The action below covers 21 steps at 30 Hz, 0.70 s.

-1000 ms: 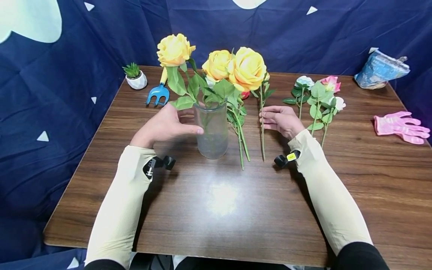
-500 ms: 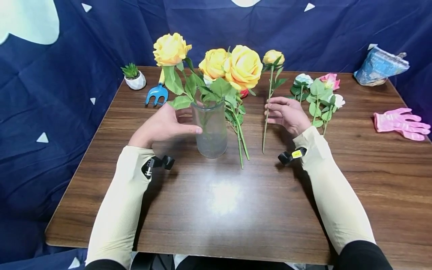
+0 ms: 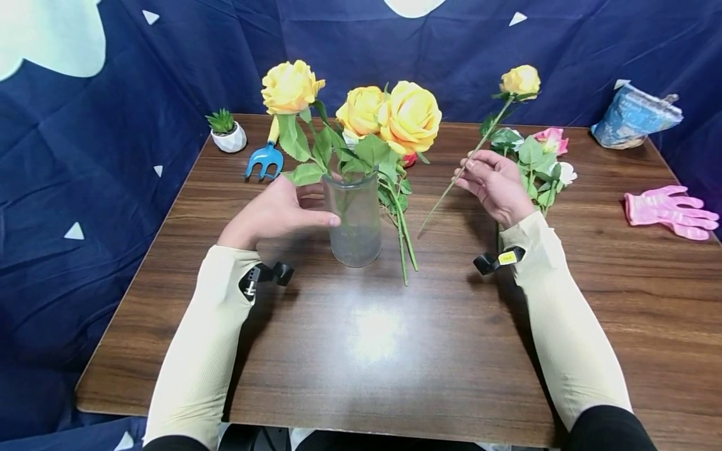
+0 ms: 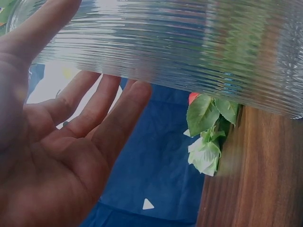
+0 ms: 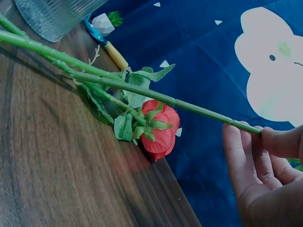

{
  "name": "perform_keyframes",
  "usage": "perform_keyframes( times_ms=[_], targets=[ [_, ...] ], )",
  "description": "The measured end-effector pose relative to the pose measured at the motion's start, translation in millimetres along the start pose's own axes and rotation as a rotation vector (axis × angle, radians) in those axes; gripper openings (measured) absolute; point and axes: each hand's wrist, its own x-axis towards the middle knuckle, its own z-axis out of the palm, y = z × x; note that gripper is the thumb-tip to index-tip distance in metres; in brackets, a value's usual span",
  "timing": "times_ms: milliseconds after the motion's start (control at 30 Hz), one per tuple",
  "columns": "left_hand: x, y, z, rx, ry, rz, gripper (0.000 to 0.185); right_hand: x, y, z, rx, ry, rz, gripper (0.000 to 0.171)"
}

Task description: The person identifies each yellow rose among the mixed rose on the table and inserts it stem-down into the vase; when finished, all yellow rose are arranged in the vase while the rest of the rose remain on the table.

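A clear ribbed glass vase [image 3: 354, 219] stands upright on the table, yellow roses [image 3: 290, 88] rising from its mouth. My left hand [image 3: 282, 210] holds it from the left, thumb in front and fingers round the back; in the left wrist view, fingertips [image 4: 141, 90] meet the ribbed glass [image 4: 156, 45]. Off to the right, my right hand [image 3: 496, 185] pinches a single yellow rose [image 3: 520, 81] by its stem, bloom up and tilted right. In the right wrist view that stem [image 5: 199, 109] runs between thumb and fingers, in front of a red rose [image 5: 160, 130].
Loose stems [image 3: 403, 241] lie right of the vase. Pink, white and pale blue flowers [image 3: 538, 160] lie partly behind my right hand. Farther right are a pink glove [image 3: 671, 212] and a blue bag [image 3: 634, 118]. A blue hand fork [image 3: 264, 160] and small potted succulent [image 3: 227, 131] are back left.
My right hand has moved right and slightly up with the yellow rose, drawing it away from the vase. The stem has gone from upright to leaning right. My left hand stays on the vase.
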Motion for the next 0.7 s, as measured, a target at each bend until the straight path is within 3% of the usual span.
perform_keyframes(
  times_ms=[500,700],
  targets=[
    [-0.8,0.6,-0.3,0.012,0.008,0.002,0.061,-2.1,-3.5,11.1,0.062,0.061,-0.187,0.022],
    [-0.7,0.7,-0.8,0.028,0.007,-0.027,0.060,-3.8,-4.6,14.5,0.153,0.094,-0.261,0.016]
  ],
)
